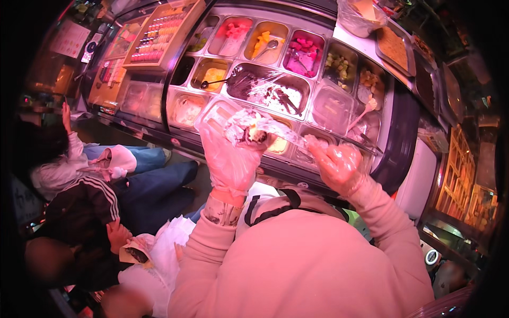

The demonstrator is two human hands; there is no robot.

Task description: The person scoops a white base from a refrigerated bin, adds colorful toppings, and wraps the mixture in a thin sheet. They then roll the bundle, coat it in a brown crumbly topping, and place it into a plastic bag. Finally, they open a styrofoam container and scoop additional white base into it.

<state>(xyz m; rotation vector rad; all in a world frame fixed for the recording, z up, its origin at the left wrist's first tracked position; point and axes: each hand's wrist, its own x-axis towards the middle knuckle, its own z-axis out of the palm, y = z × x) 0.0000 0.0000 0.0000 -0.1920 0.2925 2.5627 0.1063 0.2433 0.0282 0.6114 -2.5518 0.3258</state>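
In the head view, a pale printed sheet (71,38) hangs at the far left; its writing is too small to read.

The person's left hand (230,161), in a clear plastic glove, is half curled, palm up, around a shallow, pale, see-through plastic container (213,112). On it, above the near edge of the counter, sits a lump of white cream with dark and yellowish pieces (249,129). The right hand (339,163), gloved likewise, is to its right with fingers closed on a cream-smeared spatula (283,130), whose blade points left and meets the lump.

Beyond the hands, the dark-rimmed counter (405,132) holds steel bins. In the middle is a wide rectangular steel bin of white cream and dark bits (273,95), partly under clear film. Farther off are red-pink cubes (232,34), orange-yellow cubes (261,40) with a spoon, and magenta cubes (302,55); pale green chunks (339,69) lie to the right. A shallow wooden case of small colourful pieces (165,34) stands far left, a metal tray of brown crumbs (395,47) far right.

Pink light tints everything. At the near left is a person in a black jacket with white stripes (87,209).
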